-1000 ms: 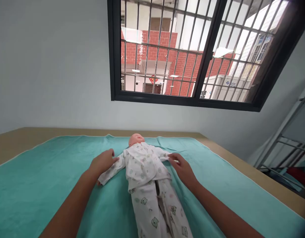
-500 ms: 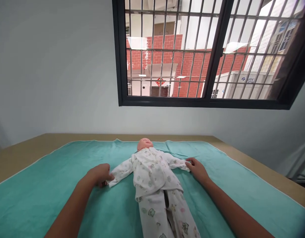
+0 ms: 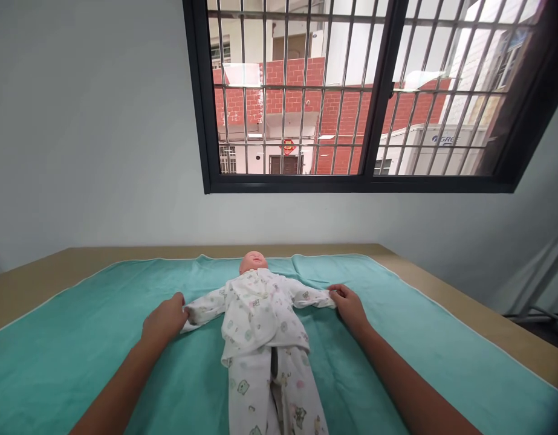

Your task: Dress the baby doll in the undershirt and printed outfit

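A baby doll (image 3: 253,261) lies on its back, arms spread, its head toward the wall. It wears a white patterned top (image 3: 260,308) and matching trousers (image 3: 251,386), with a dark gap showing between the legs. At the left, my left hand (image 3: 167,317) is closed on the end of one sleeve (image 3: 206,307). Across from it, my right hand (image 3: 346,302) pinches the cuff of the other sleeve (image 3: 312,296). The doll's own hands cannot be seen. Both my forearms rest low over the cloth on either side of it.
A green cloth (image 3: 101,338) with a pale edge covers most of the tan tabletop (image 3: 410,270). Behind the table rises a grey wall (image 3: 101,151) with a barred, dark-framed window (image 3: 279,184). A metal frame (image 3: 544,284) stands at the far right.
The view has shifted slightly right, so everything appears further left. My left hand has moved a little up along the sleeve end, its fingers turned. The right hand keeps its pinch on the cuff.
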### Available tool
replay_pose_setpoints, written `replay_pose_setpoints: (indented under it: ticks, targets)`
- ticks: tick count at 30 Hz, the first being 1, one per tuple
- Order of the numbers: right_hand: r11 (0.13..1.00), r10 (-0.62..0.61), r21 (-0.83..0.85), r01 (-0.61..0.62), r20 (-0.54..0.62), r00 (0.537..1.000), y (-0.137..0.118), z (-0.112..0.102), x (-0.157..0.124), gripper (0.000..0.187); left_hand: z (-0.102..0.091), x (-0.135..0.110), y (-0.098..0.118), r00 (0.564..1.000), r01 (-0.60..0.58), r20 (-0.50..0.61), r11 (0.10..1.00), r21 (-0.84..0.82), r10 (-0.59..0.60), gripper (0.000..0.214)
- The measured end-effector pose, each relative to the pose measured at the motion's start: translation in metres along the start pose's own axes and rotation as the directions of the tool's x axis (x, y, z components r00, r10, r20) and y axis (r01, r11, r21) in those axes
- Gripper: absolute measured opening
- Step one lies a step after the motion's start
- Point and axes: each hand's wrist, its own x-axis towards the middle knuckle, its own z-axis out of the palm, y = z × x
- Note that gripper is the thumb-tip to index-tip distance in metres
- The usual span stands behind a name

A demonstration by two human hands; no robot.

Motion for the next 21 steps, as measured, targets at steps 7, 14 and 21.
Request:
replay_pose_setpoints:
  ticks: [7,14,21]
  targets:
    - [0.996,-0.035,-0.081,0.045,0.114,0.993,0.008,-0.008,0.009,0.027,0.013,-0.021,-0.022,0.994,0.046,-0.081,0.969,-0.242,-0.067,0.019]
    - [0.972,-0.033,-0.231,0.045,0.054,0.998,0.02,-0.029,0.016,0.029,0.013,-0.023,-0.044,0.971,0.144,-0.13,0.928,-0.343,-0.198,0.023]
    - [0.953,-0.004,-0.303,0.008,0.015,1.0,0.027,-0.033,0.018,0.027,0.017,-0.018,-0.053,0.963,0.098,-0.211,0.947,-0.305,-0.167,0.025]
